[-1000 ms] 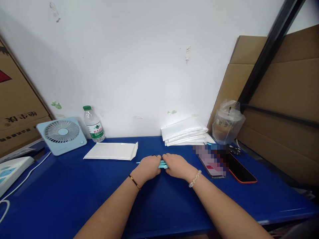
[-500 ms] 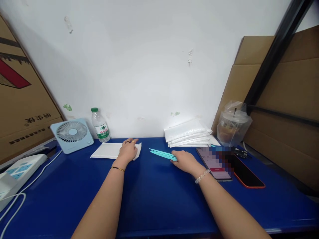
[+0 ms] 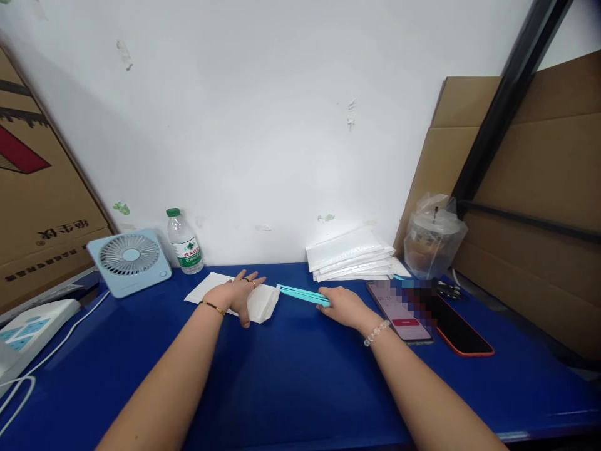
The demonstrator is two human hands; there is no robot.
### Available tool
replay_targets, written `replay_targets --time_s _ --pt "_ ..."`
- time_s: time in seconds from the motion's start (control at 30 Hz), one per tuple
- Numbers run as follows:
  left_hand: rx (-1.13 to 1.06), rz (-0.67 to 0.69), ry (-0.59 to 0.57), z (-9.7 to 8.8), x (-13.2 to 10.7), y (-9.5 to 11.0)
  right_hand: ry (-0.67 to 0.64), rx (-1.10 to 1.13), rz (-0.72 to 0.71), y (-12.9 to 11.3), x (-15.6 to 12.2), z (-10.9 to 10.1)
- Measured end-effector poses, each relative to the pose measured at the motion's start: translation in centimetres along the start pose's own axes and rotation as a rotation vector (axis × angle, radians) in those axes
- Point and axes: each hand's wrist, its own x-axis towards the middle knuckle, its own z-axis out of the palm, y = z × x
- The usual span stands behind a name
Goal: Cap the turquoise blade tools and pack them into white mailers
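- white wall (image 3: 263, 125) fills the upper frame, scuffed in spots, above a blue table (image 3: 286, 388).
- centre of the frame: teal strips (image 3: 303, 295), several lying together, held by their right end.
- right hand (image 3: 345, 307), just right of centre: closed in a pinch between thumb and fingers on the strips.
- left hand (image 3: 237, 294), left of centre: fingers spread over a white envelope (image 3: 265, 305), thumb by its near edge, grasping nothing; i can't tell how hard it presses.
- the step looks like bringing strips and envelope end to end. i'd keep the pinch snug so the strips don't fan out, hold them low and level, and steady the envelope with a flat palm, its right end left uncovered.
- free tips of the strips point left and slightly up the frame, at the envelope's far right corner; whether they touch it i can't tell.
- their long axis runs mostly across the frame, dropping a little to the right.
- the envelope's long axis has much the same slant, its creased end facing right, so only a small correction seems needed to line the two up.
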Motion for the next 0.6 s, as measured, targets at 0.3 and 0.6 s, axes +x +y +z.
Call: replay_targets --time_s 0.3,0.6 --pt "-0.019 0.205 0.086 -0.3 0.3 1.1 0.071 -0.028 -0.02 -0.9 0.0 -0.4" --pt "-0.274 0.222 0.196 0.1 -1.5 2.5 0.08 -0.217 -0.002 0.3 0.1 -0.5"
